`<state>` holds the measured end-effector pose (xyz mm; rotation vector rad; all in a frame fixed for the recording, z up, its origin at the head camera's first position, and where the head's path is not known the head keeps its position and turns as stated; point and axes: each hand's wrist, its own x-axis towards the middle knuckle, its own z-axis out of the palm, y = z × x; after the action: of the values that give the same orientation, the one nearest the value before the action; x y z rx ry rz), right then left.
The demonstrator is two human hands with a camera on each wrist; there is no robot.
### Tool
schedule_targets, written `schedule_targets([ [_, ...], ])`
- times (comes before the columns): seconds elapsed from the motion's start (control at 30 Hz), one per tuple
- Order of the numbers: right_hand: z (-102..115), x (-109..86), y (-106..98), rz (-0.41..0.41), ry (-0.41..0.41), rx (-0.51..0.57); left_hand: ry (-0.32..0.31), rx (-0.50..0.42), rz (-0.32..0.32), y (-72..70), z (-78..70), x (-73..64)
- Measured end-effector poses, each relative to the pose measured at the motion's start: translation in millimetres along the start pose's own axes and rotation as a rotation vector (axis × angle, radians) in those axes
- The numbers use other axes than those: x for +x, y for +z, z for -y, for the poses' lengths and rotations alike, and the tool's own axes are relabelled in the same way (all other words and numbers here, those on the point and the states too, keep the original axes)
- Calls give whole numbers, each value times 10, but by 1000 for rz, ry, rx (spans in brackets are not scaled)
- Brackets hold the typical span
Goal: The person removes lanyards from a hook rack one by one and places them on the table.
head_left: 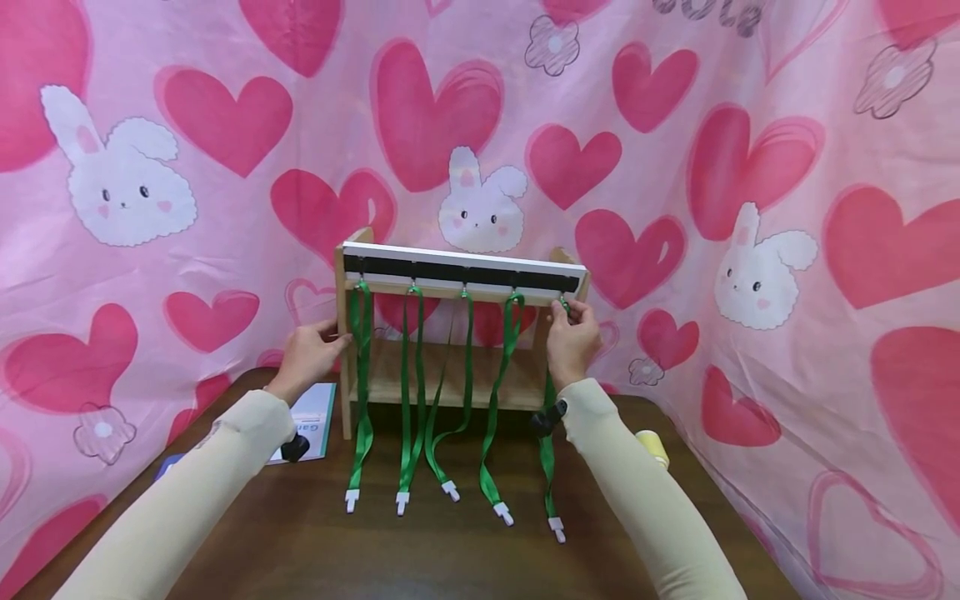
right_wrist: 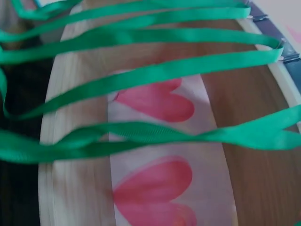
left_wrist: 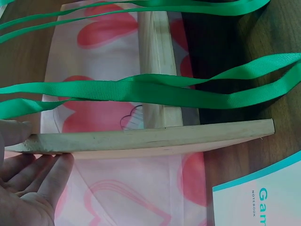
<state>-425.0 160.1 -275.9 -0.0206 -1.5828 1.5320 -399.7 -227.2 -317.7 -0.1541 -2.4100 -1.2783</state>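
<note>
A small wooden rack (head_left: 347,350) stands on the table, with a white rail bearing a black strip (head_left: 442,272) along its top front. Several green lanyards (head_left: 512,333) hang from small hooks on the rail, their white clips (head_left: 502,512) dangling at the lower ends. My left hand (head_left: 306,358) grips the rack's left side panel (left_wrist: 141,140), thumb on one face and fingers on the other. At the rail's right end, my right hand (head_left: 573,337) pinches the top of the rightmost lanyard (head_left: 547,458) close under its hook. The right wrist view shows lanyards but no hand.
A notebook (head_left: 313,417) with a teal edge lies left of the rack, partly behind my left wrist. Beyond my right forearm is a yellow object (head_left: 652,448). A blue item (head_left: 167,464) peeks out at the left table edge. Heart-patterned pink cloth (head_left: 435,108) surrounds the table (head_left: 450,558).
</note>
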Motion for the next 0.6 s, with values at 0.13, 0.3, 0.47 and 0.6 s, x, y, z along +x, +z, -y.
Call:
schedule_targets([
  [0.13, -52, -9, -48, 20, -38, -53, -1, -1, 7, -1, 9, -4],
  [0.3, -118, -2, -109, 56, -114, -86, -3, 0, 16, 8, 31, -4],
  [0.47, -115, 54, -145, 85, -151, -69, 9, 6, 3, 9, 38, -2],
  [0.6, -82, 93, -163, 118, -116, -32, 14, 8, -4, 10, 32, 3],
])
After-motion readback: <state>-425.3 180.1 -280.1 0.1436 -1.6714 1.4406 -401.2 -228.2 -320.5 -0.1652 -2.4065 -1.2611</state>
